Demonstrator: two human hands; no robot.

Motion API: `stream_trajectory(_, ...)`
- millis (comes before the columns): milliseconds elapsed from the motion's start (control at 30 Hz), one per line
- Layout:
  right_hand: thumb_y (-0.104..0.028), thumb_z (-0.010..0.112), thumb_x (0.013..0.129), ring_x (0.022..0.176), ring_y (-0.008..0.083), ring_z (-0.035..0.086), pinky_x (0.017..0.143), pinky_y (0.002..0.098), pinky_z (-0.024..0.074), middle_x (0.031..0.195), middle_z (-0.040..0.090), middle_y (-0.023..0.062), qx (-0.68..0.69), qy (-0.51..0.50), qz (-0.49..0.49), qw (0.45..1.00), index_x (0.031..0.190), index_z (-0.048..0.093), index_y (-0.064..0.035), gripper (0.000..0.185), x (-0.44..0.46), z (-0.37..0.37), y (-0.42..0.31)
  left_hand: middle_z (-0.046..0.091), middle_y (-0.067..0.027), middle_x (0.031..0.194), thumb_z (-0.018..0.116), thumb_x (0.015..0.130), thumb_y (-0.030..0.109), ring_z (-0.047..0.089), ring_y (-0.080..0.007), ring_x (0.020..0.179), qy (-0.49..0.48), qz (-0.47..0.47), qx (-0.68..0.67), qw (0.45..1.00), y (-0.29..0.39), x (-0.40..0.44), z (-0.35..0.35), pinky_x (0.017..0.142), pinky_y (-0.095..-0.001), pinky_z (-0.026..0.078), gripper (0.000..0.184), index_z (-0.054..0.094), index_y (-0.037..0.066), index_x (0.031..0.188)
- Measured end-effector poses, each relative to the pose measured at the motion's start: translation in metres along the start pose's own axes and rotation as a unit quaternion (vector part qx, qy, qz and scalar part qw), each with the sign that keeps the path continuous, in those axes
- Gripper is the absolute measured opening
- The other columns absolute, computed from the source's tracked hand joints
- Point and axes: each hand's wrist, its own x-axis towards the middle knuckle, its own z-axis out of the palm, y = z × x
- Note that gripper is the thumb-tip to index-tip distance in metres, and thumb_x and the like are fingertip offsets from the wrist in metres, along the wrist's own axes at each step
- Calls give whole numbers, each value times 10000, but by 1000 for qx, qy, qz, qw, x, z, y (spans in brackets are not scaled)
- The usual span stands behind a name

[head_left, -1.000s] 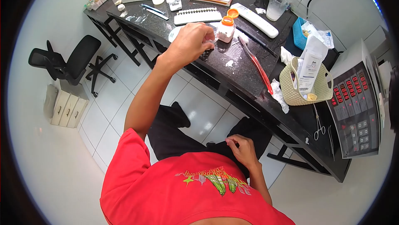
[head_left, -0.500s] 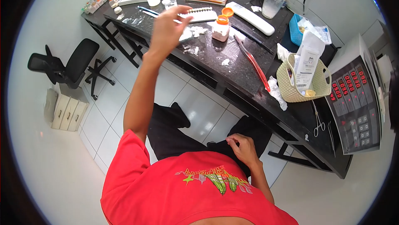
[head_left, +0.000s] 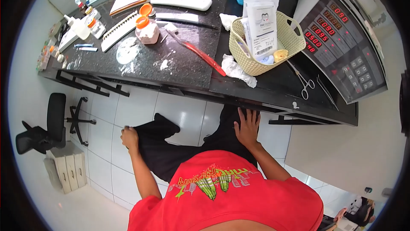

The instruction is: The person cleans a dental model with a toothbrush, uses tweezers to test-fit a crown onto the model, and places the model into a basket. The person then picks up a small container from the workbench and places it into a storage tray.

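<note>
My left hand (head_left: 129, 138) hangs beside my left knee, away from the table, its fingers curled closed. What it holds, if anything, is hidden. Flat on the right leg of my black trousers (head_left: 228, 124) lies my right hand (head_left: 247, 128), fingers spread and holding nothing. On the dark table (head_left: 183, 75) in front stand a jar of pinkish powder (head_left: 147, 31) with its orange flip lid up and a long white holder with a toothed edge (head_left: 117, 31). A red-handled brush (head_left: 198, 54) lies to the jar's right.
A cream basket (head_left: 241, 56) with paper packets stands near the table's front edge, beside crumpled tissue (head_left: 239, 73). Scissor-handled forceps (head_left: 304, 84) lie before a device with red digits (head_left: 341, 43). A squeeze bottle (head_left: 77, 27) stands left; a black chair (head_left: 55, 116) is beyond.
My left hand has come down from above the table to beside my knee. My right hand has opened flat on my thigh. The view has turned right, and white scraps near the holder are gone.
</note>
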Motion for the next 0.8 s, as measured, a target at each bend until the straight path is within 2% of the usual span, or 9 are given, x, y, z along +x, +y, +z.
stream_trajectory(67,-350,662,889,1343,471,372,1094,687,252,1412,450,232,27,-10,25,999,1369,542,-61,573,7,3,4,655,-180,1186,452,972,250,595,-441,1121,-5,66,-51,997,-15,2,3,911,-580,498,339,679,51,1129)
stream_trajectory(133,-369,662,884,1270,469,447,1067,668,294,1349,520,242,29,-29,50,998,1314,588,-59,534,22,10,10,649,-200,1192,467,959,214,598,-433,1114,20,243,31,969,-61,37,49,936,-569,484,311,688,34,1084)
stream_trajectory(167,-371,665,883,1225,460,489,1053,641,327,1316,552,247,16,-47,67,997,1293,603,-64,516,25,16,12,644,-221,1192,480,947,180,579,-432,1144,-3,255,55,965,-56,35,42,977,-546,463,315,680,1,1111)
stream_trajectory(200,-373,668,882,1180,451,530,1038,613,360,1284,584,251,2,-68,88,994,1273,618,-68,498,30,19,18,624,-243,1225,480,944,153,557,-436,1168,34,140,-138,980,-32,11,20,993,-528,450,336,662,-30,1159)
stream_trajectory(333,-394,619,913,1198,413,555,1064,556,377,1224,636,220,114,1,45,992,1198,664,-75,430,63,23,42,593,-267,1292,480,917,116,550,-436,1209,146,170,-170,960,-26,-9,29,1045,-482,434,370,641,-37,1213)
stream_trajectory(400,-420,585,920,1274,393,520,1115,525,349,1278,626,207,168,-31,83,982,1188,673,-60,457,84,22,50,660,-272,1178,504,898,155,616,-441,1119,79,171,-188,964,-29,3,12,991,-493,478,375,667,-41,1173)
stream_trajectory(500,-422,581,922,1285,395,511,1120,524,345,1294,616,206,210,-45,112,970,1204,664,-63,464,101,22,59,698,-280,1078,556,858,246,657,-448,1053,-68,147,-64,985,-19,27,-14,948,-502,510,415,704,-47,1111)
stream_trajectory(633,-425,575,924,1299,397,498,1125,522,341,1316,604,204,205,-21,104,973,1226,653,-66,474,120,30,64,681,-289,1148,606,801,391,668,-436,1063,-176,177,53,967,-14,74,-3,943,-497,522,522,734,-29,1083)
stream_trajectory(800,-428,569,927,1317,399,483,1133,520,335,1343,588,203,196,3,95,976,1252,638,-71,488,129,44,67,681,-274,1171,606,819,441,682,-429,1044,-289,149,203,923,0,103,34,940,-514,522,569,718,-12,1144)
